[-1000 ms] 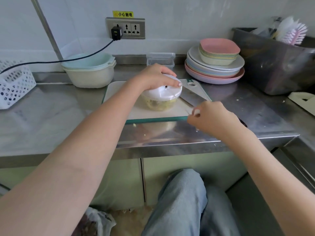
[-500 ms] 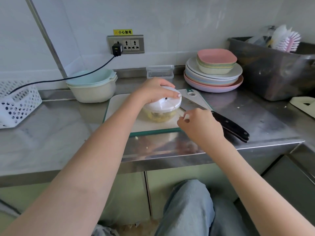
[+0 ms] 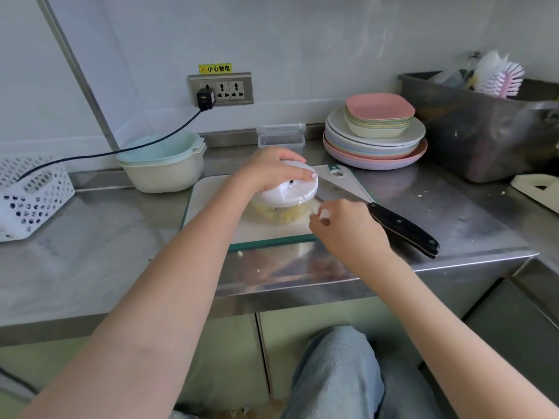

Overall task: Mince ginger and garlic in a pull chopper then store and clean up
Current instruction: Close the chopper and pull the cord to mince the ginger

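The pull chopper (image 3: 287, 195) stands on the white cutting board (image 3: 211, 195); it has a white lid and a clear bowl holding yellowish minced ginger and garlic (image 3: 281, 214). My left hand (image 3: 267, 172) presses down on the lid, fingers curled over its top. My right hand (image 3: 348, 231) sits just right of the chopper, pinching the white pull handle, with a thin cord (image 3: 305, 201) stretched from the lid to my fingers. A black-handled knife (image 3: 402, 229) lies on the board's right side, partly behind my right hand.
Stacked pale bowls (image 3: 163, 164) stand back left, a clear lidded box (image 3: 281, 136) behind the chopper, stacked plates (image 3: 375, 143) back right. A dark bin (image 3: 484, 125) with a brush fills the far right. A white basket (image 3: 30, 195) sits far left. Small crumbs lie near the counter's front edge.
My right hand has moved back in toward the chopper, shortening the pulled cord. The left hand stays on the lid. The camera has tilted up slightly.
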